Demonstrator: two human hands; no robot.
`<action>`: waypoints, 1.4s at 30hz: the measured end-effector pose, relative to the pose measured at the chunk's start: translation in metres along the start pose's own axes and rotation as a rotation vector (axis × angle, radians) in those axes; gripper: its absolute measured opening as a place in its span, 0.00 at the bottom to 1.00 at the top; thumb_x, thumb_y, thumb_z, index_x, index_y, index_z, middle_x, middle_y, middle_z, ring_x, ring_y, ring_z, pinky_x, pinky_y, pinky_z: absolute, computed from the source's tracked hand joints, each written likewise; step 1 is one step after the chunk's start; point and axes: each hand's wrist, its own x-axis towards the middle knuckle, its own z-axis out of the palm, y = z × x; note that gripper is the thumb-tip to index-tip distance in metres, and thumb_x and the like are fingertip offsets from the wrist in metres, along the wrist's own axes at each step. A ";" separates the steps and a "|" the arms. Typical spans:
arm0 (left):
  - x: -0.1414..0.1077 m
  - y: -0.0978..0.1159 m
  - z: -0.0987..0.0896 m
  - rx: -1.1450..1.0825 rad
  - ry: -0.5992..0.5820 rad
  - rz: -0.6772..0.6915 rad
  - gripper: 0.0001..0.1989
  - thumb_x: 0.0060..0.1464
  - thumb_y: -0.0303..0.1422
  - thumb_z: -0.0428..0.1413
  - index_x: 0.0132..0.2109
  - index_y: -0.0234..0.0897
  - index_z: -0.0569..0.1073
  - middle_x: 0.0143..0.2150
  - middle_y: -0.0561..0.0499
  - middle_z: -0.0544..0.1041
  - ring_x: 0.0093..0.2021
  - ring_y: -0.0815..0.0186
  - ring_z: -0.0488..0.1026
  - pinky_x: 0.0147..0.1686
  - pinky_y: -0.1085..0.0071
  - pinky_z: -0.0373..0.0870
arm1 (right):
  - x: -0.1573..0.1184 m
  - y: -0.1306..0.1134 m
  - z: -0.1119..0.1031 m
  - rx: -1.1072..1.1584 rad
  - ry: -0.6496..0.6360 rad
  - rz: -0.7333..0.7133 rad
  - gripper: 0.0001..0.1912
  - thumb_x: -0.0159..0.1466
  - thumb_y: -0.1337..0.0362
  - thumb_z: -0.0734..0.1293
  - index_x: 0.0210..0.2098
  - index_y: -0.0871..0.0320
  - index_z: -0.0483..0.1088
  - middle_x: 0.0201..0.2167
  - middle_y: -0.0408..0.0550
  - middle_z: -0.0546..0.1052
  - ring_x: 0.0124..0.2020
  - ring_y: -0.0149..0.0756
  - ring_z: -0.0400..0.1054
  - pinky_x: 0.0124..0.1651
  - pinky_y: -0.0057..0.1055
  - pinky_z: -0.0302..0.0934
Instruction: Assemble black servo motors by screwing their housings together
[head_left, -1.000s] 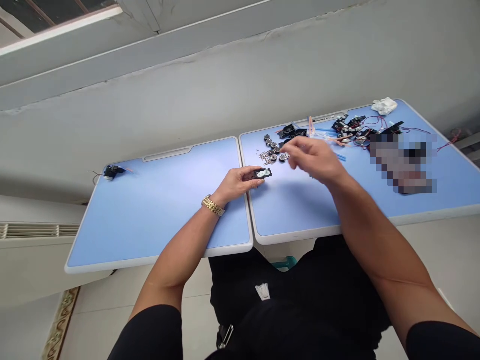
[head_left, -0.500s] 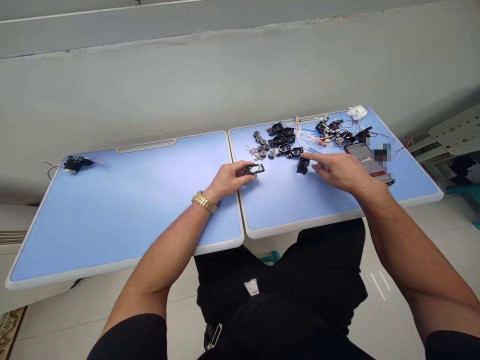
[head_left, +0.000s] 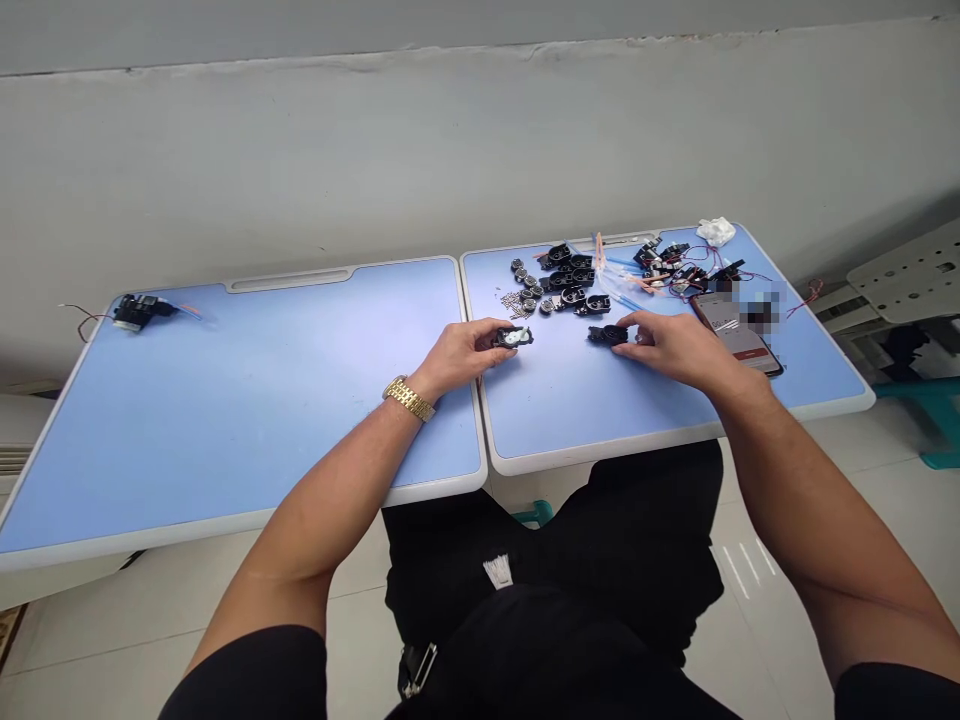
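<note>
My left hand is closed on a small black gearbox housing with white gears showing in its open face. It holds this just right of the seam between the two tables. Over the right table, my right hand pinches a black plastic housing between thumb and fingers. Beyond both hands lie several similar black housings, several small round motors and a heap of tiny screws.
A phone lies to the right of my right hand. Black wired units, blue and orange sticks and a crumpled white tissue are at the back right. Another wired black unit sits at the far left table edge.
My right hand has closed on the loose black housing and turned it sideways; before, its index finger rested on it. My left hand still holds the gearbox housing. The view has shifted slightly.
</note>
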 end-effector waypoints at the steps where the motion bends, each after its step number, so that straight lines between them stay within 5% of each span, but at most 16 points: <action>1: 0.000 0.000 0.000 -0.014 0.001 -0.005 0.18 0.57 0.38 0.74 0.54 0.41 0.89 0.30 0.53 0.77 0.30 0.68 0.69 0.34 0.68 0.66 | -0.001 0.000 0.000 0.058 0.006 0.013 0.22 0.66 0.45 0.75 0.53 0.51 0.83 0.30 0.46 0.81 0.32 0.44 0.74 0.35 0.39 0.60; 6: 0.000 0.000 0.002 -0.082 -0.005 -0.030 0.19 0.54 0.37 0.75 0.53 0.39 0.89 0.34 0.51 0.82 0.33 0.68 0.73 0.37 0.68 0.69 | -0.007 -0.020 -0.006 0.371 0.150 -0.017 0.30 0.63 0.32 0.75 0.47 0.49 0.82 0.24 0.42 0.74 0.28 0.40 0.66 0.34 0.40 0.61; 11: -0.001 -0.001 0.004 -0.064 0.028 -0.009 0.18 0.56 0.36 0.73 0.54 0.39 0.88 0.40 0.49 0.86 0.36 0.67 0.76 0.40 0.69 0.73 | 0.005 -0.067 -0.024 0.537 0.230 -0.154 0.24 0.63 0.42 0.78 0.51 0.51 0.83 0.25 0.42 0.73 0.27 0.40 0.64 0.36 0.43 0.62; 18: 0.000 -0.005 0.002 0.005 0.087 0.035 0.17 0.60 0.33 0.69 0.56 0.38 0.86 0.44 0.49 0.87 0.38 0.67 0.78 0.43 0.68 0.76 | 0.052 -0.115 -0.016 0.573 0.114 -0.429 0.17 0.62 0.54 0.78 0.48 0.51 0.83 0.25 0.40 0.76 0.27 0.36 0.65 0.35 0.39 0.60; 22: 0.000 -0.005 0.001 0.099 0.129 0.076 0.11 0.62 0.35 0.68 0.50 0.38 0.86 0.38 0.51 0.85 0.34 0.68 0.76 0.37 0.70 0.74 | 0.057 -0.117 0.000 0.604 0.063 -0.497 0.17 0.63 0.56 0.78 0.51 0.52 0.82 0.26 0.39 0.77 0.26 0.33 0.65 0.35 0.36 0.60; 27: -0.002 -0.006 0.002 0.127 0.128 0.125 0.15 0.64 0.36 0.68 0.57 0.40 0.86 0.47 0.48 0.89 0.40 0.66 0.82 0.43 0.68 0.80 | 0.053 -0.108 0.012 0.592 0.054 -0.509 0.16 0.66 0.58 0.77 0.52 0.52 0.82 0.27 0.38 0.78 0.26 0.32 0.67 0.35 0.35 0.60; 42: -0.003 -0.009 0.001 0.208 0.167 0.159 0.17 0.65 0.36 0.69 0.59 0.41 0.86 0.51 0.47 0.90 0.44 0.64 0.85 0.47 0.66 0.82 | 0.051 -0.106 0.014 0.434 0.107 -0.546 0.15 0.68 0.64 0.73 0.54 0.52 0.81 0.29 0.40 0.80 0.29 0.35 0.73 0.36 0.34 0.61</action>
